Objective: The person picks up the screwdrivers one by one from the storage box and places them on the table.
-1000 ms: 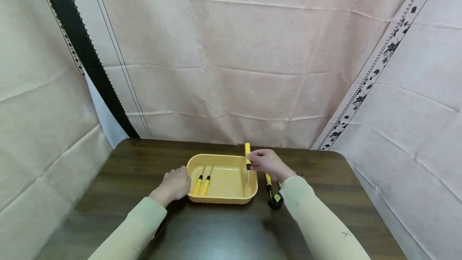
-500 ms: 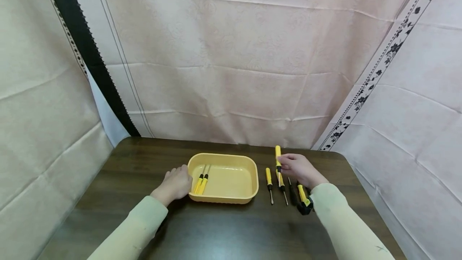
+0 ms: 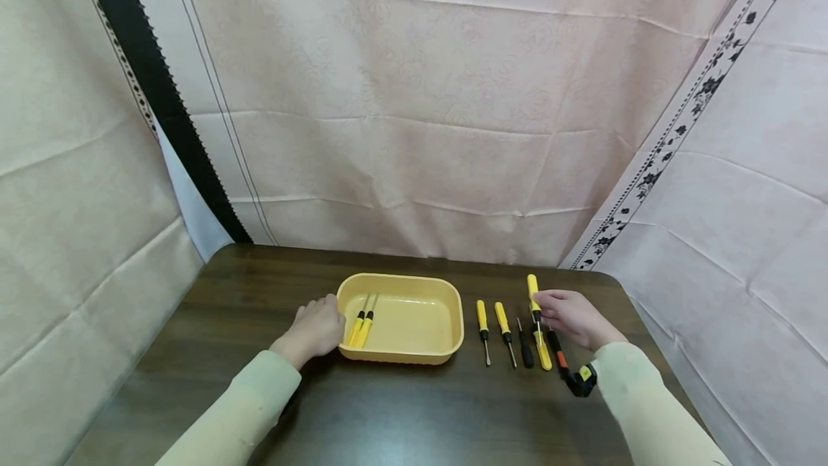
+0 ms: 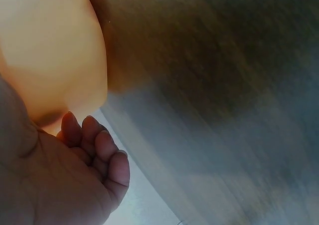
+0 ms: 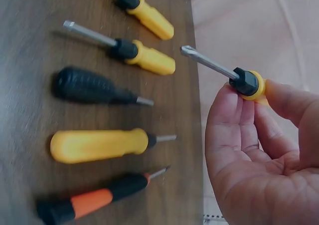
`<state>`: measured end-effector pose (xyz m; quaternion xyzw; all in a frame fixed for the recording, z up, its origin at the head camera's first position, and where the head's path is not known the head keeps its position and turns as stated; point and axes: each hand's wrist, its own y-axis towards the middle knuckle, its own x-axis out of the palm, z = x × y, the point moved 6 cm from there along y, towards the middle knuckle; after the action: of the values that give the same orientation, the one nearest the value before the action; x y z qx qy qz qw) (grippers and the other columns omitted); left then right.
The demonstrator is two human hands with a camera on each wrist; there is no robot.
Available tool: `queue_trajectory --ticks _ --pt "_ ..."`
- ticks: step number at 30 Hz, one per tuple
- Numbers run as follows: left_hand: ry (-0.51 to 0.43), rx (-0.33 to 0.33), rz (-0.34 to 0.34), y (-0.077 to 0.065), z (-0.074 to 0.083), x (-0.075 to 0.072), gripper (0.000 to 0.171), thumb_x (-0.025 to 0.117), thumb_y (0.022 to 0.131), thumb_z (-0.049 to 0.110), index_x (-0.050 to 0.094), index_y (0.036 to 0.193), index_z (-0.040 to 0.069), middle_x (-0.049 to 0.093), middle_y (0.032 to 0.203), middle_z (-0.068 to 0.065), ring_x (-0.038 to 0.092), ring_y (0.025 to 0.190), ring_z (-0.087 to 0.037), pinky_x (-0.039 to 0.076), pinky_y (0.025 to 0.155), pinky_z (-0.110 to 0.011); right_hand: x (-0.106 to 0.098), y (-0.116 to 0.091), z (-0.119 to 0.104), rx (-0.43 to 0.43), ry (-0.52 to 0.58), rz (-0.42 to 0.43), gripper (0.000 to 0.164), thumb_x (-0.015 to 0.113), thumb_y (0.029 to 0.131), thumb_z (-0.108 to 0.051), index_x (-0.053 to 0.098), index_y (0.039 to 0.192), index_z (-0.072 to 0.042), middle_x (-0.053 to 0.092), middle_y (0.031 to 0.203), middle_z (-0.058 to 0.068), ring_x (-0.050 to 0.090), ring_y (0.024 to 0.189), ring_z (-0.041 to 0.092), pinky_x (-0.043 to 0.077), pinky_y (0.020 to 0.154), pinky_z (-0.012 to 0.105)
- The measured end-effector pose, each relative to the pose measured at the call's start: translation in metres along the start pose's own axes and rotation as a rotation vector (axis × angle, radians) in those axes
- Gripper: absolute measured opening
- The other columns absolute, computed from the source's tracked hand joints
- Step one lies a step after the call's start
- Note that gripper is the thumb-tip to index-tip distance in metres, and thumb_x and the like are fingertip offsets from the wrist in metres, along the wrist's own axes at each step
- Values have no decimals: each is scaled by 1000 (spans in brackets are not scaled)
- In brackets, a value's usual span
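My right hand [image 3: 576, 316] pinches a yellow-and-black screwdriver [image 3: 533, 293] by its handle, upright with its metal shaft down, above the row of tools. The right wrist view shows the cross-shaped tip of this screwdriver [image 5: 209, 61]. My left hand [image 3: 313, 329] grips the left rim of a yellow plastic tray [image 3: 414, 358]; in the left wrist view its fingers [image 4: 105, 146] are curled beside the tray's wall [image 4: 55, 40]. Two yellow-handled screwdrivers [image 3: 364, 329] lie side by side in the tray's left part.
Right of the tray, on the dark wooden table [image 3: 401, 416], lie two yellow screwdrivers [image 3: 481, 316] [image 3: 501, 318], a black screwdriver [image 3: 525, 351], another yellow one [image 3: 543, 356] and an orange-and-black one [image 3: 560, 357]. A pale cloth [image 3: 414, 128] hangs behind the table.
My right hand has carried the held screwdriver rightward, from over the tray's right side to above the row's right part. The left hand stays at the tray's rim.
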<state>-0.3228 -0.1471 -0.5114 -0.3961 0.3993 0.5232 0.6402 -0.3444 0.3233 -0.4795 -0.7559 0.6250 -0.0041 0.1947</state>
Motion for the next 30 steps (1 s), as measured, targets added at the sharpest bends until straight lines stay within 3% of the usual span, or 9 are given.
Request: queue_trajectory --ticks 7,11,17,24,30 --pt "2 -10 -7 -1 0 1 34 40 99 22 49 118 -5 55 95 -9 50 88 -27 37 82 -46 -18 -7 16 40 -18 22 60 55 99 -29 38 138 13 37 143 32 47 124 33 44 97 42" --pt "3 -9 -10 -1 0 1 35 40 99 22 49 118 -5 55 95 -10 50 87 -27 38 82 -47 -28 -10 26 58 -32 45 59 55 99 -28 39 136 15 40 140 31 53 117 28 46 94 40" --pt "2 -16 -14 -1 0 1 38 39 99 22 47 122 -7 55 98 -11 50 90 -27 37 85 -48 -40 -14 40 92 -15 102 52 57 98 -23 44 130 16 54 124 24 60 96 14 51 87 36" --pt "7 -16 -16 -1 -1 2 39 38 99 22 47 123 -7 55 100 -11 50 91 -27 37 86 -48 -50 -15 55 126 -61 148 46 58 98 -22 48 125 14 62 103 11 62 86 15 53 80 35" --pt "4 -11 -15 -2 0 1 38 38 99 22 47 122 -7 55 101 -12 50 92 -28 37 86 -49 -56 -16 64 146 -137 173 46 58 97 -22 50 122 15 62 100 12 61 83 16 53 76 34"
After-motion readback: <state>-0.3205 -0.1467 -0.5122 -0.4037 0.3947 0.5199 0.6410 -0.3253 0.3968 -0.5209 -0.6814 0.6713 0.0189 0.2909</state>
